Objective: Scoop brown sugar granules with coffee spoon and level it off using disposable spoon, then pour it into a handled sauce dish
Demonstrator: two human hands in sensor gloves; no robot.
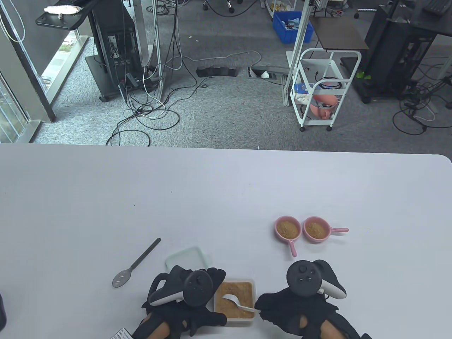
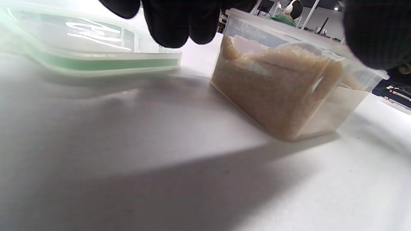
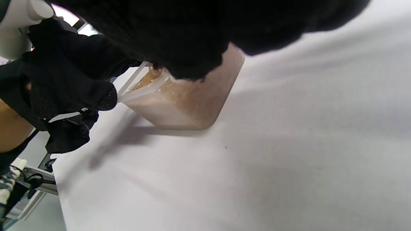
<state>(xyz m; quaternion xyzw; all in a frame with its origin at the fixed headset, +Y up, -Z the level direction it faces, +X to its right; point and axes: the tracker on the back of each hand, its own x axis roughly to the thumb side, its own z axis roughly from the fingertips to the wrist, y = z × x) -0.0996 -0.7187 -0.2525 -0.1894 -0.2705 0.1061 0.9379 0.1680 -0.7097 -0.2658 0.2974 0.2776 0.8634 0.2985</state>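
In the table view the right hand (image 1: 296, 310) pinched the handle of a white spoon (image 1: 237, 303) whose bowl lay in the sugar (image 1: 235, 295) inside the clear tub (image 1: 251, 282), while the left hand (image 1: 183, 300) sat against the tub's left side; whether its grip closed on the wall could not be told there. The metal spoon (image 1: 136, 263) lay untouched on the tabletop (image 1: 226, 197) to the left, near the lid (image 1: 189, 257). 2 pink dishes (image 1: 287, 229) (image 1: 316, 229) stood well apart to the upper right, both already holding sugar. So earlier portions looked done, yet this round seemed to be at its start, with no scoop lifted or levelled, and the white spoon, not the metal one, was in the sugar. In the left wrist view the fingers (image 2: 170, 22) hung above the gap between lid and tub, curled loosely and holding nothing, so that grip read as open, at most steadying the tub. In the right wrist view the tub (image 3: 192, 106) sat under the right hand (image 3: 179, 38), and the left hand (image 3: 67, 83) showed beside it; the spoon's handle was only faintly visible at the rim, and the pinch itself was hidden.
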